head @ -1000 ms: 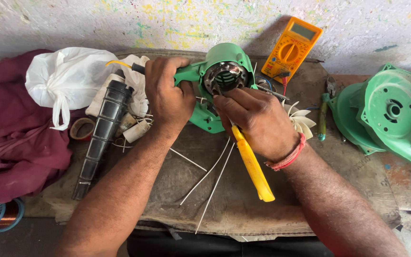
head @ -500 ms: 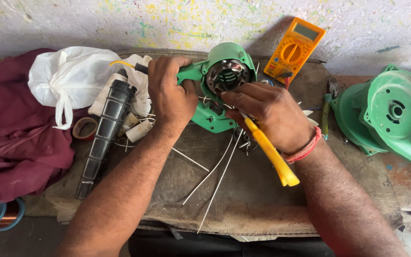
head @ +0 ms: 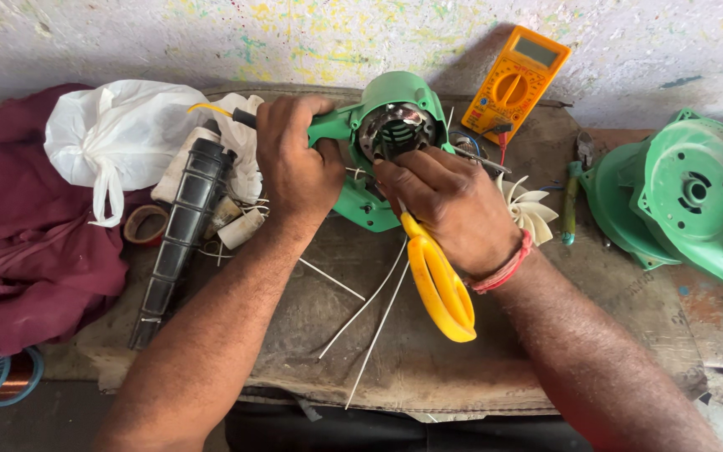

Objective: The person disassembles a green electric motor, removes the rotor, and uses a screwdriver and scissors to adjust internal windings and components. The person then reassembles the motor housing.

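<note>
Motor housing point(head: 395, 125): green, open-faced, copper windings visible inside.

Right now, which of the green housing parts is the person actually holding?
The green motor housing at centre, its open end showing windings, gripped by the left hand. The right hand holds yellow-handled scissors at it. The green fan casing lies untouched, far right.

The motor housing point(head: 395, 125) sits far centre on the bench point(head: 428, 351), the left hand point(head: 294, 163) on its left side, the right hand point(head: 453, 205) near and right of it. Scissors point(head: 438, 280) run nearward from the right hand. The meter point(head: 515, 84) lies far right of the housing, the fan point(head: 529, 209) just right of the right hand, the casing point(head: 688, 197) well right. The nozzle point(head: 182, 230), bag point(head: 115, 138) and cloth point(head: 18, 226) lie left.
</note>
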